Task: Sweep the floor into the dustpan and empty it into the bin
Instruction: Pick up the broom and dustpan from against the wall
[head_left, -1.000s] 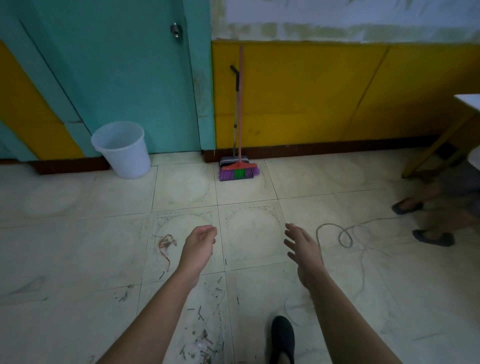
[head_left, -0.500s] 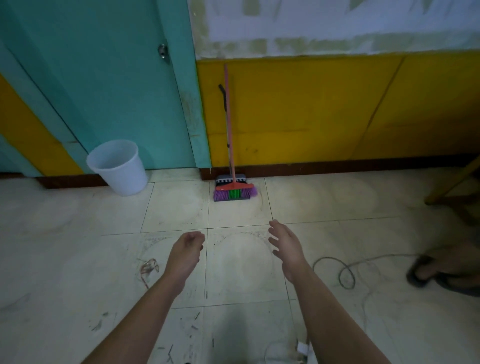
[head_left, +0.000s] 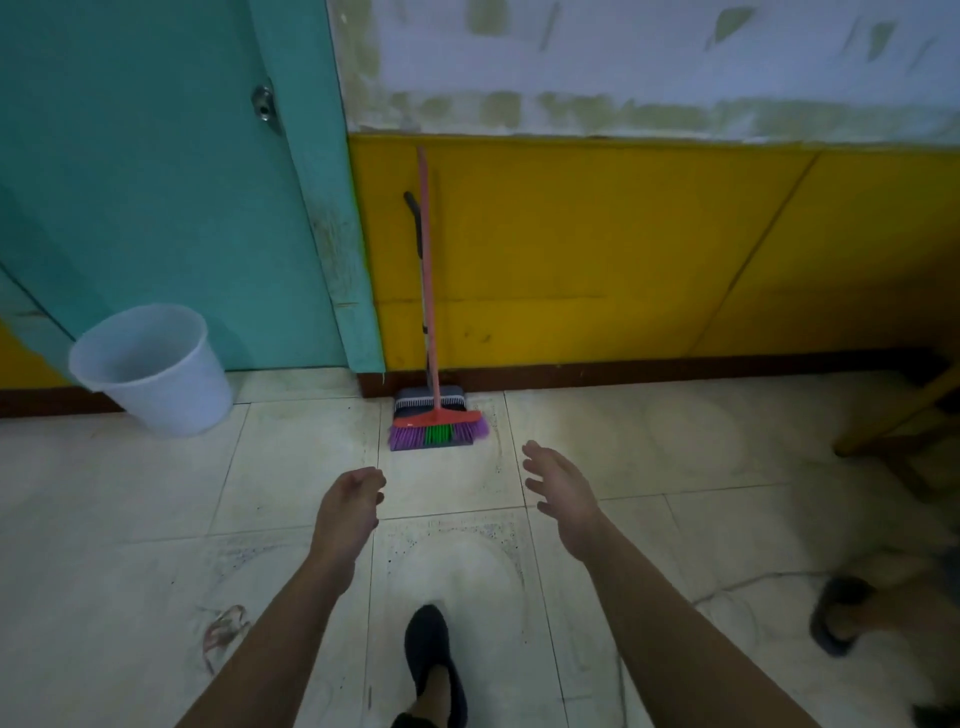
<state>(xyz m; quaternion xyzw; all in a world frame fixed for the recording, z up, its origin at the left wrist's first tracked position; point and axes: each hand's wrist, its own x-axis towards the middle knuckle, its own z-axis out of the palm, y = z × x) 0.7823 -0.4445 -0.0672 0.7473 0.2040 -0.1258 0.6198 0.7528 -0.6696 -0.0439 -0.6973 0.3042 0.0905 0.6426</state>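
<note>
My left hand (head_left: 347, 506) reaches out in front of me, fingers loosely curled with nothing in its grip. My right hand (head_left: 563, 493) is held out beside it, fingers spread and released, also empty. Both hang over the pale tiled floor (head_left: 130, 519), apart from each other and short of the wall.

Ahead of them the broom (head_left: 435, 415) stands upright against the yellow wall (head_left: 597, 249), its orange handle rising straight up and its purple and green bristles resting on the floor. The dustpan (head_left: 415, 405) stands just behind it, its dark-gripped handle running up alongside the broom's. The white bin (head_left: 156, 374) sits to the left, in front of the teal door (head_left: 145, 156), well apart from the broom.

Bits of debris (head_left: 223, 631) lie on the tiles near my left forearm. My dark shoe (head_left: 428, 649) is planted between my arms. At the right edge, another person's foot in a sandal (head_left: 841, 613) shows, blurred.
</note>
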